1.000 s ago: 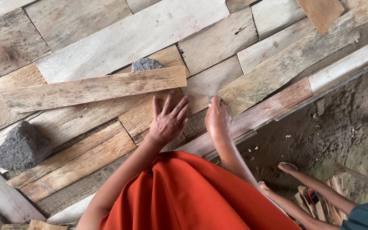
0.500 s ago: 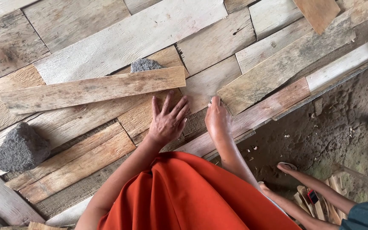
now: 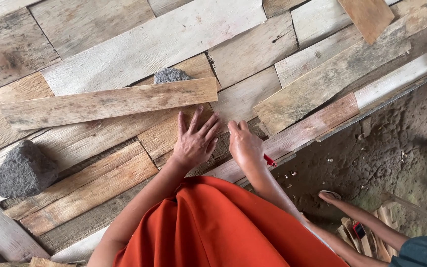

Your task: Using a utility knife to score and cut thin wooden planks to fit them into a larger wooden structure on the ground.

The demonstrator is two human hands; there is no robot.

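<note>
loose plank [image 3: 109,103] and stone [image 3: 170,75] block planks beyond the fingers [image 3: 199,122].

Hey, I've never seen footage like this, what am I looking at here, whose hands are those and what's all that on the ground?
This is one view from a camera worn on a person's head, looking straight down. The orange cloth at the bottom is that person's clothing. Their left hand lies flat with fingers spread on a surface of weathered wooden planks. Their right hand rests beside it, with something small and red at its edge; I cannot tell what it is. A loose plank lies across the others, with a small grey stone behind it and a larger grey stone at the left. At the bottom right, bare earth and another person's arm.
</note>
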